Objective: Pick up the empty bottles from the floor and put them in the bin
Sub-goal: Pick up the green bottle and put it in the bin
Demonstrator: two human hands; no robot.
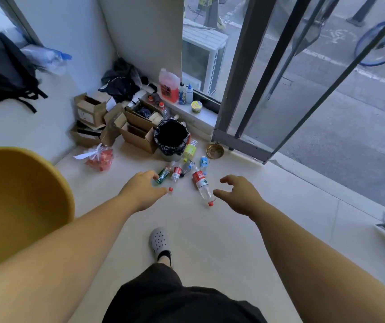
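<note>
Several empty plastic bottles lie on the pale floor in front of a bin (161,145) lined with a black bag. Nearest me is a clear bottle with a red label (201,184), its red cap hanging at the neck. A green bottle (163,175), a small red-labelled bottle (176,173), a blue-labelled bottle (203,163) and a yellow-green bottle (189,152) lie closer to the bin. A loose red cap (170,189) rests by my left hand (143,191), which is open, its fingertips near the green bottle. My right hand (238,194) hovers open just right of the red-label bottle.
Cardboard boxes (137,134) crowd the floor left of the bin. A red bag with a white bow (99,157) lies beside them. A brass bowl (215,150) sits by the window frame. A yellow tub (12,201) is at my left. My grey shoe (158,243) stands below.
</note>
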